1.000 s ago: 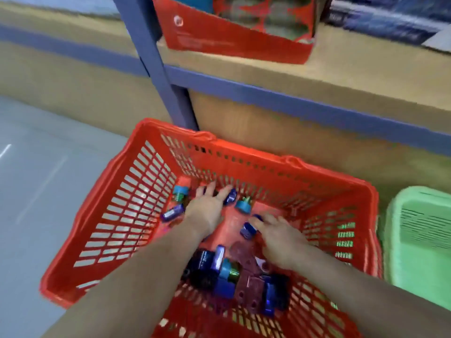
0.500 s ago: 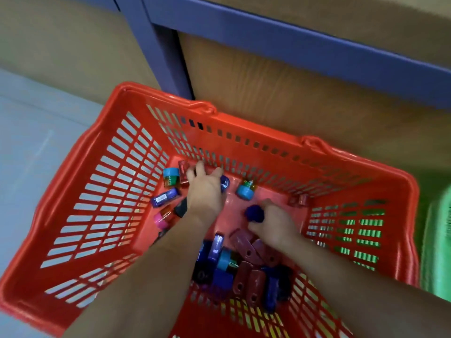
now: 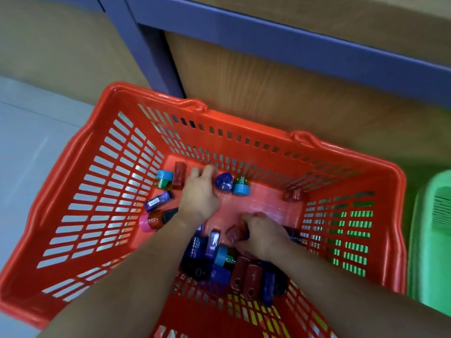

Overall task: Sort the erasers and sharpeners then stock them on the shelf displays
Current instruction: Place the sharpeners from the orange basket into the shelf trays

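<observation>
Several small sharpeners lie loose in a red basket. My left hand reaches to the far side of the basket floor with curled fingers, its thumb and forefinger pinching a blue triangular sharpener. A teal-capped sharpener lies just right of that, and a dark red one just left. My right hand is curled over the near pile of blue, purple and dark red sharpeners. It grips a dark blue piece that is mostly hidden by the fingers.
The basket stands on a pale floor against a wooden shelf unit with a blue post and a blue shelf edge. A green basket sits close on the right. More sharpeners lie by the basket's left wall.
My view has dropped toward the basket. My right hand has moved from the middle of the floor toward me onto the near pile. My left hand stays at the far side.
</observation>
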`<action>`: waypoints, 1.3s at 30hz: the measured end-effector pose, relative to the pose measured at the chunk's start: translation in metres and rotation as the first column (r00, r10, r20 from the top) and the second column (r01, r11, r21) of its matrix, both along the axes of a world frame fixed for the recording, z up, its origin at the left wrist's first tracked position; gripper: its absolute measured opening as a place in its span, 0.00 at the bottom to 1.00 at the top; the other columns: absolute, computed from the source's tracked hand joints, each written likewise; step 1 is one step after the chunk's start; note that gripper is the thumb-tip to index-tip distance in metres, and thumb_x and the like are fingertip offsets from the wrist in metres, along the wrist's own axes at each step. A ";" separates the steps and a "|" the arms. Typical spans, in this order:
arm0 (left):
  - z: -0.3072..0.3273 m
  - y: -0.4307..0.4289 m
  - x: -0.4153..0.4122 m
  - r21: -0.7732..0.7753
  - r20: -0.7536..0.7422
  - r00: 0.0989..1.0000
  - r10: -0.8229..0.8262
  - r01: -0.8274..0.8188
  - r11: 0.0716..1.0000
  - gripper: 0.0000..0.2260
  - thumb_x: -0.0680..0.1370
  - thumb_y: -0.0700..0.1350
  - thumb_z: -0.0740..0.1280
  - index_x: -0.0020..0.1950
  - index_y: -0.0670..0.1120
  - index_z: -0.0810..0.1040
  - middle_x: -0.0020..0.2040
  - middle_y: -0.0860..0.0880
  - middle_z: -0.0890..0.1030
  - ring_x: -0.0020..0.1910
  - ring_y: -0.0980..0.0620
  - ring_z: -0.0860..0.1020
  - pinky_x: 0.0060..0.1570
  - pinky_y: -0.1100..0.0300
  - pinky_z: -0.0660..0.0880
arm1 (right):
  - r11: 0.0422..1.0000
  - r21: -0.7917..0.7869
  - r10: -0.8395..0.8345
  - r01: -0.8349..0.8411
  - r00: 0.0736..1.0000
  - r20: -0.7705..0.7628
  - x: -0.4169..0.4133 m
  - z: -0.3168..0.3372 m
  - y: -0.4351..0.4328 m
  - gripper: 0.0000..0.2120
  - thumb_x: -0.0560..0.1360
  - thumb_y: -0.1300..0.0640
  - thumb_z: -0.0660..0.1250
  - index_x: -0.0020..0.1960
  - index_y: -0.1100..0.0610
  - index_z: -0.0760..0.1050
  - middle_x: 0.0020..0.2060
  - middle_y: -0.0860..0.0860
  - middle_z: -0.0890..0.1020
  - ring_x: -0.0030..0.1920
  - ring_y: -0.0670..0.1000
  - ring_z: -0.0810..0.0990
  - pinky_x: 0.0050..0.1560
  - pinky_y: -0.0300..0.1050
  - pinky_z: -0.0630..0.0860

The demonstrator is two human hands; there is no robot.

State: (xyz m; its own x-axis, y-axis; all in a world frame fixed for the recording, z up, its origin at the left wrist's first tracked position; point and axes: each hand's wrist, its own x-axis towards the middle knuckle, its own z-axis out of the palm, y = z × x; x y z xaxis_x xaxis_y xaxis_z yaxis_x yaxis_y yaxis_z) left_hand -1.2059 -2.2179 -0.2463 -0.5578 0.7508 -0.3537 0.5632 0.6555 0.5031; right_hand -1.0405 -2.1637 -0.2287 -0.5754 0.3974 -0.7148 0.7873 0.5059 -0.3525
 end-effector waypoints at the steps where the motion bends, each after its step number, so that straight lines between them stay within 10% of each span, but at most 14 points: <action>1: 0.001 0.001 0.002 0.011 0.035 0.996 -0.086 0.085 0.996 0.32 0.67 0.33 0.64 0.69 0.54 0.67 0.61 0.46 0.69 0.55 0.41 0.76 0.58 0.50 0.74 | 0.996 0.027 0.080 -0.081 0.996 0.037 0.000 -0.002 -0.004 0.23 0.71 0.47 0.71 0.63 0.51 0.71 0.59 0.53 0.73 0.55 0.56 0.77 0.50 0.47 0.77; 4: -0.003 0.004 0.008 -0.089 0.039 0.955 -0.294 0.297 0.951 0.32 0.71 0.37 0.67 0.70 0.61 0.64 0.64 0.49 0.68 0.55 0.44 0.77 0.54 0.49 0.76 | 0.977 0.112 0.176 -0.183 0.982 0.074 -0.005 -0.006 -0.009 0.27 0.70 0.49 0.73 0.66 0.54 0.70 0.62 0.54 0.71 0.60 0.57 0.75 0.54 0.49 0.75; 9: 0.004 0.006 0.012 -0.046 0.015 0.990 -0.141 0.141 0.989 0.17 0.74 0.46 0.71 0.60 0.53 0.71 0.51 0.48 0.76 0.49 0.45 0.78 0.49 0.54 0.75 | 0.964 0.190 0.184 -0.187 0.982 0.034 -0.009 -0.005 -0.025 0.19 0.71 0.59 0.71 0.60 0.55 0.72 0.58 0.54 0.78 0.60 0.56 0.75 0.53 0.50 0.75; 14: 0.042 0.014 0.009 -0.040 0.426 0.902 0.077 -0.066 0.997 0.18 0.72 0.52 0.74 0.60 0.51 0.75 0.46 0.50 0.80 0.42 0.52 0.79 0.43 0.62 0.76 | 0.987 0.107 0.101 -0.117 0.985 0.140 -0.009 0.004 -0.026 0.14 0.72 0.59 0.70 0.57 0.56 0.76 0.57 0.56 0.80 0.57 0.56 0.79 0.52 0.47 0.76; 17: 0.077 0.016 0.012 -0.031 0.582 0.805 0.119 -0.125 0.992 0.12 0.76 0.56 0.68 0.55 0.53 0.74 0.38 0.50 0.79 0.30 0.54 0.75 0.29 0.67 0.72 | 0.980 -0.045 -0.193 0.195 0.980 0.048 -0.002 0.018 -0.021 0.13 0.70 0.47 0.72 0.48 0.54 0.76 0.46 0.53 0.82 0.44 0.52 0.80 0.39 0.39 0.74; 20: 0.105 0.015 0.021 0.013 0.648 0.738 0.187 -0.256 0.967 0.19 0.76 0.62 0.63 0.55 0.48 0.74 0.38 0.49 0.81 0.32 0.54 0.76 0.34 0.62 0.74 | 0.647 -0.453 -0.705 0.614 0.707 -0.049 0.006 0.051 -0.009 0.09 0.67 0.55 0.74 0.45 0.57 0.80 0.35 0.52 0.83 0.36 0.52 0.81 0.38 0.49 0.80; 24: 0.152 0.014 0.044 0.093 0.705 0.656 0.268 -0.460 0.883 0.17 0.79 0.60 0.61 0.60 0.50 0.73 0.46 0.50 0.82 0.39 0.57 0.81 0.42 0.66 0.77 | 0.110 -0.876 -0.942 0.469 0.330 0.058 0.019 0.123 0.011 0.15 0.73 0.66 0.65 0.56 0.52 0.77 0.39 0.58 0.83 0.33 0.57 0.82 0.29 0.44 0.79; 29: 0.223 0.011 0.099 0.180 0.787 0.544 0.292 -0.654 0.734 0.08 0.81 0.52 0.60 0.44 0.51 0.70 0.35 0.48 0.76 0.28 0.53 0.75 0.25 0.64 0.73 | 0.344 -0.854 -0.884 0.390 0.442 -0.154 0.052 0.195 0.012 0.17 0.74 0.69 0.63 0.55 0.52 0.78 0.42 0.57 0.84 0.34 0.56 0.83 0.31 0.44 0.79; 34: 0.273 0.018 0.149 0.319 0.791 0.578 0.201 -0.670 0.671 0.07 0.80 0.49 0.62 0.55 0.51 0.76 0.47 0.48 0.80 0.43 0.50 0.78 0.49 0.52 0.76 | 0.423 -0.835 -0.858 0.351 0.453 -0.244 0.095 0.245 0.010 0.13 0.70 0.58 0.76 0.51 0.51 0.79 0.37 0.50 0.81 0.31 0.48 0.76 0.31 0.46 0.79; 39: 0.317 0.027 0.196 0.384 0.873 0.487 -0.021 -0.661 0.644 0.09 0.78 0.39 0.62 0.54 0.49 0.78 0.45 0.43 0.81 0.43 0.45 0.79 0.44 0.51 0.75 | 0.538 -0.760 -0.816 0.366 0.453 -0.359 0.144 0.294 0.028 0.22 0.66 0.62 0.78 0.56 0.51 0.75 0.44 0.56 0.85 0.39 0.54 0.82 0.34 0.47 0.80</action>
